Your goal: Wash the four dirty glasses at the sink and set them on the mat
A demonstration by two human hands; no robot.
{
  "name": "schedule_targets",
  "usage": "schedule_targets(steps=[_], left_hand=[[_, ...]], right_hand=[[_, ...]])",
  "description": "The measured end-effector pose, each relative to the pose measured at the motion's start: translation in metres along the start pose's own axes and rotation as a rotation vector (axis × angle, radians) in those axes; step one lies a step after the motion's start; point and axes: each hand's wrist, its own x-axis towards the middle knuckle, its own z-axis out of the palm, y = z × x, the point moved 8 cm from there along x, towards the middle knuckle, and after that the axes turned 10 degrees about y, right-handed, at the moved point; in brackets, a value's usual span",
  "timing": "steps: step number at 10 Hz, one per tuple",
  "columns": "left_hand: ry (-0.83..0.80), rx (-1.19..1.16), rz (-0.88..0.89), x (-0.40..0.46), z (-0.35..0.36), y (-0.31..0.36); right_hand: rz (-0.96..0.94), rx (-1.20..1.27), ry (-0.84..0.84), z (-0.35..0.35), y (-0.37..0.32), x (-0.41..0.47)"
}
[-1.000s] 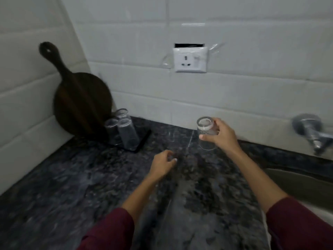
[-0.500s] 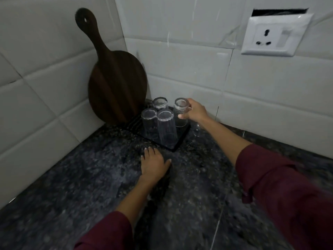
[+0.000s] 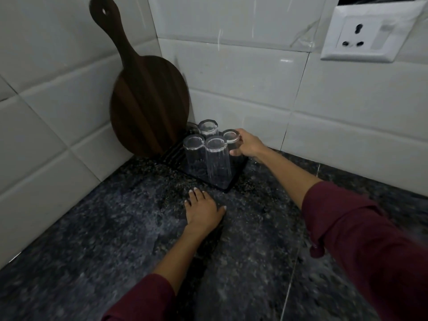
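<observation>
Glass (image 3: 232,142) number four stands at the far right corner of the mat (image 3: 228,185), mouth down with its long axis upright, and the right hand (image 3: 249,144) is wrapped round its side from the right. Three more glasses (image 3: 209,150) stand mouth down on the same mat, packed just beside it to the left and near side, so the move that counts, as I judge it, is letting go and drawing the hand back rightward without knocking the neighbours. The left hand (image 3: 202,210) lies flat and open on the bench (image 3: 97,239), holding nothing, near the mat's front edge; the right hand is plainly the nearer to the glass.

The glass's lower part is hidden behind the front glasses, so whether its rim is touching the mat cannot be told. The mat's far left corner is hidden behind the board (image 3: 148,105). No sink is in view.
</observation>
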Motion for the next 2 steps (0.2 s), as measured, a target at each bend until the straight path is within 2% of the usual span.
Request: schedule_targets(steps=[1, 2], left_hand=[[0.007, -0.007, -0.01, -0.001, 0.0, -0.001], [0.012, -0.009, -0.006, -0.008, -0.004, 0.004]], right_hand=[[0.03, 0.018, -0.052, -0.001, 0.006, -0.008], [0.031, 0.103, -0.004, -0.013, 0.015, -0.023]])
